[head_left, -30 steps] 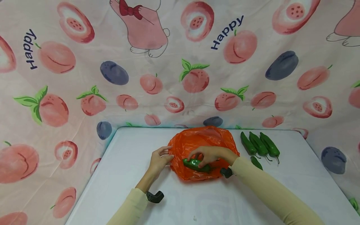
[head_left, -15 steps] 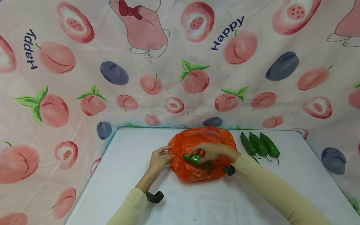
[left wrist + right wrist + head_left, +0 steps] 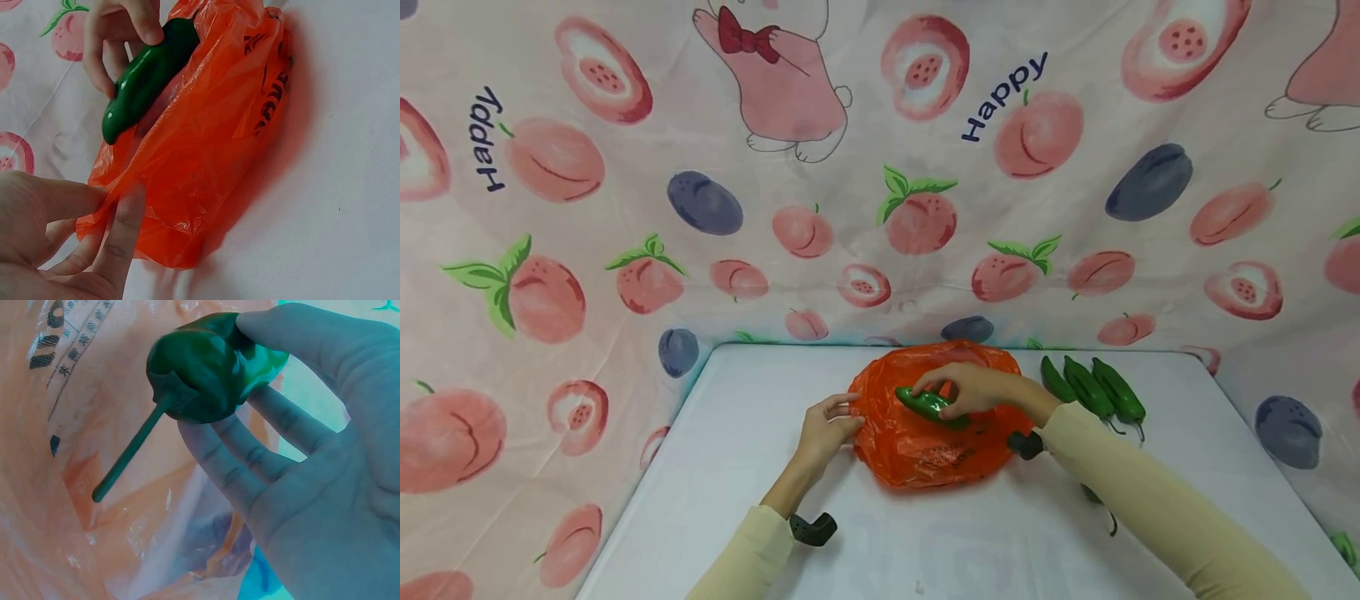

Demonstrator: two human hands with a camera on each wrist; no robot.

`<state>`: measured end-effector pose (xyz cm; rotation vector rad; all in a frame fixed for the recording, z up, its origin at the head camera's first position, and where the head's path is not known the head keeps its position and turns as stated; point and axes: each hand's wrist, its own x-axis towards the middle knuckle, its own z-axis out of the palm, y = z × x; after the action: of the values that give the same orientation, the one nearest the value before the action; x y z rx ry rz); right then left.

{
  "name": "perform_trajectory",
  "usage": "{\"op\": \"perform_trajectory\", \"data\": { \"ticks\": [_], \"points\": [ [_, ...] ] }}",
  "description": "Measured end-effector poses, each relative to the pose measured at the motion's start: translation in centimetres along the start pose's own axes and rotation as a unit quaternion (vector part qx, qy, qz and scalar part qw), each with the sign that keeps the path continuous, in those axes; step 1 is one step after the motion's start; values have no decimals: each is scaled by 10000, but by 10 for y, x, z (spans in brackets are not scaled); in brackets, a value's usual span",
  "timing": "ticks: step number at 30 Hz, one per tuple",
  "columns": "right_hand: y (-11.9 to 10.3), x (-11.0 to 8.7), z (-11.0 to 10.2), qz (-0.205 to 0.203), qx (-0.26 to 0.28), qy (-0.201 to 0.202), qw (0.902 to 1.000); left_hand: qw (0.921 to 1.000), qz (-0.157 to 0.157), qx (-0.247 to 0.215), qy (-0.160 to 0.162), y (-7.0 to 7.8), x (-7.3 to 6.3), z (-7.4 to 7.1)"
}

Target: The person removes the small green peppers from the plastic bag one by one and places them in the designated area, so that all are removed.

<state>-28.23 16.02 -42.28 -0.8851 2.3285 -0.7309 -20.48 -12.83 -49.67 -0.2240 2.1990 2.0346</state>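
Observation:
An orange-red plastic bag (image 3: 925,458) with dark print lies on the table, its mouth spread. My left hand (image 3: 823,432) pinches the bag's left edge; in the left wrist view the thin plastic passes between thumb and fingers (image 3: 119,240). Over the bag, my right hand (image 3: 977,388) holds a glossy green chili pepper (image 3: 923,403) between thumb and fingertips. The right wrist view shows the pepper's stem (image 3: 131,453) pointing down and left, away from the palm. From the left wrist view, the pepper (image 3: 147,81) overlaps the bag's opening.
Three more green peppers (image 3: 1088,388) lie side by side at the back right of the white table (image 3: 760,383). Another pepper (image 3: 1092,495) is mostly hidden beneath my right sleeve (image 3: 1127,483). A fruit-print cloth (image 3: 820,283) hangs behind the table.
My right hand has risen with the pepper, moving up and slightly right. The right sleeve now covers most of the front loose pepper. My left hand stays at the bag's edge.

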Motion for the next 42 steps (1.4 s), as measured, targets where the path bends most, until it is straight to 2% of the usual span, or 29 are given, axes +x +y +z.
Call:
{"op": "perform_trajectory", "data": {
  "ticks": [7, 11, 27, 42],
  "points": [
    [-4, -8, -8, -565, 74, 365, 9977, 10000, 27, -29, -28, 0, -1, 0],
    [-3, -9, -8, -704, 113, 458, 9964, 10000, 17, 3, -44, 0, 0, 0],
    [7, -19, -4, -760, 317, 722, 9940, 10000, 32, -4, -91, -1, 0, -1],
    [21, -61, -6, -791, 426, 1251, 9881, 9998, 34, -100, -170, -1, -1, -4]
  ]
}}
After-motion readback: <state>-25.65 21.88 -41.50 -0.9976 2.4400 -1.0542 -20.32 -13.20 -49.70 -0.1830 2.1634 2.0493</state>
